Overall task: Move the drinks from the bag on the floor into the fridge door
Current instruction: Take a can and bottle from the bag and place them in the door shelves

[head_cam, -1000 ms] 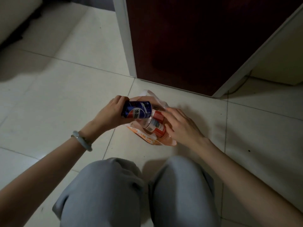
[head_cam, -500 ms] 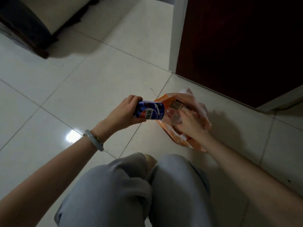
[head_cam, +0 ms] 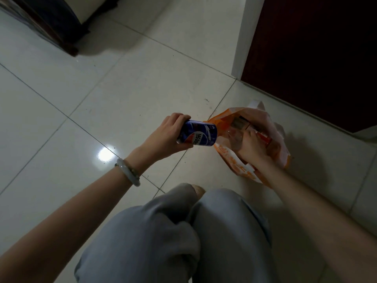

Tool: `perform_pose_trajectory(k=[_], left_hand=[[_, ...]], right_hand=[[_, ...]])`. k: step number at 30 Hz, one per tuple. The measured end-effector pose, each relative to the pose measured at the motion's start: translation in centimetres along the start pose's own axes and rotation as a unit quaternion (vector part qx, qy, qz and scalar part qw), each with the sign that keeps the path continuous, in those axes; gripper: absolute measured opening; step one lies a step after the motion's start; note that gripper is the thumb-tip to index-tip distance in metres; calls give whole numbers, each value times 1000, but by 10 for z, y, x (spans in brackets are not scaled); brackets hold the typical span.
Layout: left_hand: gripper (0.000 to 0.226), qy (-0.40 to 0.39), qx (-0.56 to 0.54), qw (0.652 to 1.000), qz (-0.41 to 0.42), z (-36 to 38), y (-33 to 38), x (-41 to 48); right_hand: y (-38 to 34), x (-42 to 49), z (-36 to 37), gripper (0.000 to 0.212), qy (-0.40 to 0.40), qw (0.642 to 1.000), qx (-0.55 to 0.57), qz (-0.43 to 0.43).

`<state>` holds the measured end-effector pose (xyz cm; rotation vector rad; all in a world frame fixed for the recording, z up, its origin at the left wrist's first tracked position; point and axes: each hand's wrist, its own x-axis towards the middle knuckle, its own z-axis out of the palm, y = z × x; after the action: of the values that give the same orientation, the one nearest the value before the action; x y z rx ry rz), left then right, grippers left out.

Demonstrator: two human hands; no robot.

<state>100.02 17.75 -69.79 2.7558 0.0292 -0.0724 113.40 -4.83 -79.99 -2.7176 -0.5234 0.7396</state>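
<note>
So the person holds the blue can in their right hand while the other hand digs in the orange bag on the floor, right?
Not quite: the blue can is in the left hand, the one with the bracelet. The right hand is the one reaching into the orange bag on the floor, as the head view shows.

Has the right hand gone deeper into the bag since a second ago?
Yes. The right hand lay over the red can at the bag's mouth; now its fingers are inside the orange bag, which stays by the dark door.

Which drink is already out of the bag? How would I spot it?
Look above the grey trouser knees, where the orange and white bag sits on the tiles. Just left of it, the left hand grips a blue can lying sideways. It's the only blue thing there.
</note>
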Motion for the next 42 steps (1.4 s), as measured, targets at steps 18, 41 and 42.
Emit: perform_pose_trajectory(k=[18, 41, 42], left_hand=[[74, -12, -11, 1000, -12, -66, 31, 9], [86, -85, 38, 978, 188, -578, 401, 70], [87, -84, 40, 975, 204, -593, 418, 75]], right_hand=[[-51, -97, -118, 90, 50, 976, 211, -39], [-148, -454, -643, 77, 179, 943, 281, -1], [-148, -466, -657, 76, 188, 941, 282, 2]])
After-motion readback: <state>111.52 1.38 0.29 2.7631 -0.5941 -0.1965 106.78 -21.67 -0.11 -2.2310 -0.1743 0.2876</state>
